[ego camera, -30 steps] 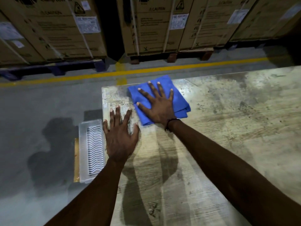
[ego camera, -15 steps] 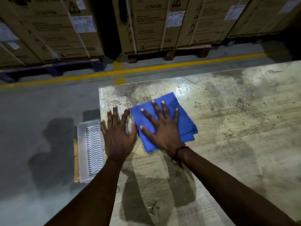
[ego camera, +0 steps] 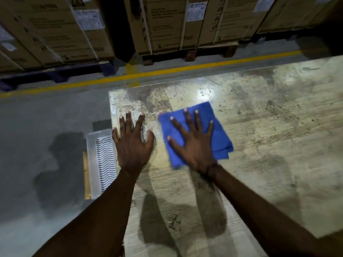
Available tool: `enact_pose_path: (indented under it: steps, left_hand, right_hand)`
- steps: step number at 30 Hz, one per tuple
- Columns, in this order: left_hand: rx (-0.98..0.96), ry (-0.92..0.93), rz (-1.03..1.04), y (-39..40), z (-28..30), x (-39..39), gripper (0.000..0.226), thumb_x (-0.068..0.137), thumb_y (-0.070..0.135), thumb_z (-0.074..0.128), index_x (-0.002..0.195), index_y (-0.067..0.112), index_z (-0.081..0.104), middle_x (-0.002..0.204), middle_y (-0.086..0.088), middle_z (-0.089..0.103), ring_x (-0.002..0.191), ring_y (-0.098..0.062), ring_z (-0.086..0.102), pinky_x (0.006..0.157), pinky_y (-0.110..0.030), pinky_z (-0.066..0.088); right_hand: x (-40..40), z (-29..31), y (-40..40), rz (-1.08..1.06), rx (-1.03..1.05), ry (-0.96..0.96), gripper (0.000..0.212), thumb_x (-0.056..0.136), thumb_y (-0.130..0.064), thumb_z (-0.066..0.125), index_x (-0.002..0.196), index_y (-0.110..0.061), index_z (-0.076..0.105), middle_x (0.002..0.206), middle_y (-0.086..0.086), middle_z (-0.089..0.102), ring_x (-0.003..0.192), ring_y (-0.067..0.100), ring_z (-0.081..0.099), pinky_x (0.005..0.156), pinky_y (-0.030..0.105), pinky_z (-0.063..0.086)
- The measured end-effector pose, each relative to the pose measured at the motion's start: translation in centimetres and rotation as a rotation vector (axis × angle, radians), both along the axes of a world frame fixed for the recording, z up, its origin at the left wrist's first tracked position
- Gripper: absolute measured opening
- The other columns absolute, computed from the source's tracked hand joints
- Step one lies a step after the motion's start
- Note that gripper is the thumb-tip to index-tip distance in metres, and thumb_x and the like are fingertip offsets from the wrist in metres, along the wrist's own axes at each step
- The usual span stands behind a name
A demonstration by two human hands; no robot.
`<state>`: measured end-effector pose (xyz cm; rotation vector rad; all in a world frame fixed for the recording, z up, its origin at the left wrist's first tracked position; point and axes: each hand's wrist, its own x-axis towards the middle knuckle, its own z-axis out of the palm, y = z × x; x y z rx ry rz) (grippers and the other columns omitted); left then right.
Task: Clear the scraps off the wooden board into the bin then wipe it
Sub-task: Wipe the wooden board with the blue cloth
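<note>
The wooden board [ego camera: 259, 138] is a large, stained, pale surface that fills the right of the view. A folded blue cloth [ego camera: 219, 127] lies flat on it near the far left corner. My right hand [ego camera: 193, 143] presses down on the cloth, palm flat and fingers spread. Beside it my left hand [ego camera: 132, 143] rests flat on the bare board at its left edge, fingers apart, holding nothing. A clear plastic bin [ego camera: 101, 162] with a wavy ribbed bottom stands on the floor just left of the board's edge. No scraps show on the board.
Grey concrete floor [ego camera: 46, 127] lies to the left and beyond the board, crossed by a yellow painted line [ego camera: 167, 71]. Stacked cardboard boxes [ego camera: 167, 25] on pallets stand along the far side. A thin brown strip sits under the bin's left side.
My right hand has slid the blue cloth from the board's far left corner toward me and then to the right. My left hand has stayed planted at the left edge.
</note>
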<state>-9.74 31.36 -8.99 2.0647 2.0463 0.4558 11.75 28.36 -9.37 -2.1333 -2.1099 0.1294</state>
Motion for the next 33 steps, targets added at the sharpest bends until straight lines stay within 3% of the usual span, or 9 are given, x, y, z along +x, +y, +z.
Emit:
enact_pose_path:
  steps: [4, 7, 12, 15, 18, 22, 25, 30, 33]
  left_hand:
    - [-0.009, -0.002, 0.002, 0.0, 0.2, 0.1, 0.066, 0.100, 0.057, 0.039, 0.162, 0.037, 0.032, 0.176, -0.002, 0.014, 0.162, -0.026, 0.009, 0.128, -0.057, 0.009]
    - [-0.006, -0.001, 0.001, 0.1, 0.2, 0.1, 0.064, 0.101, 0.058, 0.038, 0.162, 0.038, 0.032, 0.176, -0.002, 0.013, 0.162, -0.025, 0.009, 0.127, -0.057, 0.009]
    - [0.004, -0.010, -0.008, 0.0, -0.1, 0.1, 0.063, 0.102, 0.057, 0.041, 0.161, 0.038, 0.034, 0.175, -0.003, 0.015, 0.162, -0.026, 0.010, 0.127, -0.058, 0.010]
    - [0.011, -0.022, -0.017, 0.0, -0.1, 0.0, 0.063, 0.101, 0.055, 0.042, 0.161, 0.036, 0.035, 0.175, -0.004, 0.017, 0.162, -0.028, 0.012, 0.127, -0.058, 0.011]
    - [0.007, -0.088, -0.037, -0.1, 0.0, -0.3, 0.060, 0.103, 0.053, 0.042, 0.160, 0.036, 0.038, 0.175, -0.004, 0.017, 0.162, -0.027, 0.011, 0.127, -0.058, 0.007]
    - [0.003, -0.122, -0.066, -0.2, 0.1, -0.5, 0.060, 0.103, 0.052, 0.038, 0.159, 0.033, 0.041, 0.175, -0.006, 0.017, 0.162, -0.029, 0.009, 0.128, -0.056, 0.003]
    - [-0.023, -0.115, -0.120, -0.5, -0.1, -1.0, 0.064, 0.102, 0.053, 0.035, 0.161, 0.028, 0.039, 0.175, -0.010, 0.016, 0.162, -0.030, 0.008, 0.128, -0.055, 0.001]
    - [0.034, -0.091, -0.129, -6.1, -1.4, -3.4, 0.061, 0.107, 0.047, 0.032, 0.163, 0.022, 0.034, 0.174, -0.010, 0.018, 0.161, -0.030, 0.014, 0.128, -0.048, 0.014]
    - [0.015, -0.315, -0.016, -11.4, -2.5, -5.0, 0.067, 0.108, 0.050, 0.030, 0.166, 0.015, 0.026, 0.175, -0.008, 0.013, 0.163, -0.023, 0.009, 0.129, -0.034, 0.009]
  right_hand:
    - [0.9, 0.4, -4.9, 0.048, -0.031, 0.013, 0.069, 0.095, -0.080, 0.034, 0.159, -0.057, 0.020, 0.175, -0.013, -0.002, 0.162, 0.021, -0.007, 0.121, 0.072, 0.003]
    - [3.6, -0.1, 1.7, -0.083, -0.010, -0.004, 0.072, 0.094, -0.082, 0.033, 0.159, -0.055, 0.022, 0.175, -0.010, 0.005, 0.162, 0.026, 0.003, 0.118, 0.075, 0.008]
    - [3.5, -0.2, 9.6, -0.287, -0.025, 0.129, 0.073, 0.094, -0.081, 0.030, 0.160, -0.052, 0.024, 0.175, -0.004, 0.010, 0.162, 0.033, -0.001, 0.116, 0.079, 0.000]
    - [-0.6, -0.5, 4.1, -0.116, 0.010, 0.074, 0.072, 0.094, -0.081, 0.030, 0.160, -0.052, 0.024, 0.175, -0.004, 0.010, 0.162, 0.032, 0.003, 0.118, 0.076, 0.002]
    - [-3.4, 0.4, -6.8, 0.046, 0.022, 0.082, 0.070, 0.097, -0.077, 0.035, 0.161, -0.051, 0.023, 0.176, -0.006, 0.005, 0.162, 0.027, -0.002, 0.120, 0.072, 0.003]
    - [-2.4, 0.8, -15.8, 0.133, 0.006, 0.085, 0.066, 0.097, -0.076, 0.043, 0.158, -0.055, 0.030, 0.175, -0.009, 0.008, 0.163, 0.023, 0.000, 0.120, 0.072, 0.007]
    - [-0.7, 0.0, -11.6, 0.025, -0.008, -0.024, 0.069, 0.095, -0.081, 0.033, 0.158, -0.057, 0.024, 0.175, -0.011, 0.004, 0.162, 0.024, 0.003, 0.120, 0.071, 0.007]
    - [-1.2, -0.7, -2.9, -0.192, 0.019, 0.114, 0.070, 0.095, -0.081, 0.032, 0.159, -0.051, 0.029, 0.175, -0.002, 0.016, 0.161, 0.033, 0.007, 0.117, 0.077, 0.001]
    - [-5.3, -1.2, -5.2, -0.143, 0.043, 0.087, 0.071, 0.096, -0.080, 0.030, 0.160, -0.050, 0.030, 0.175, 0.000, 0.016, 0.161, 0.034, 0.006, 0.117, 0.077, 0.002]
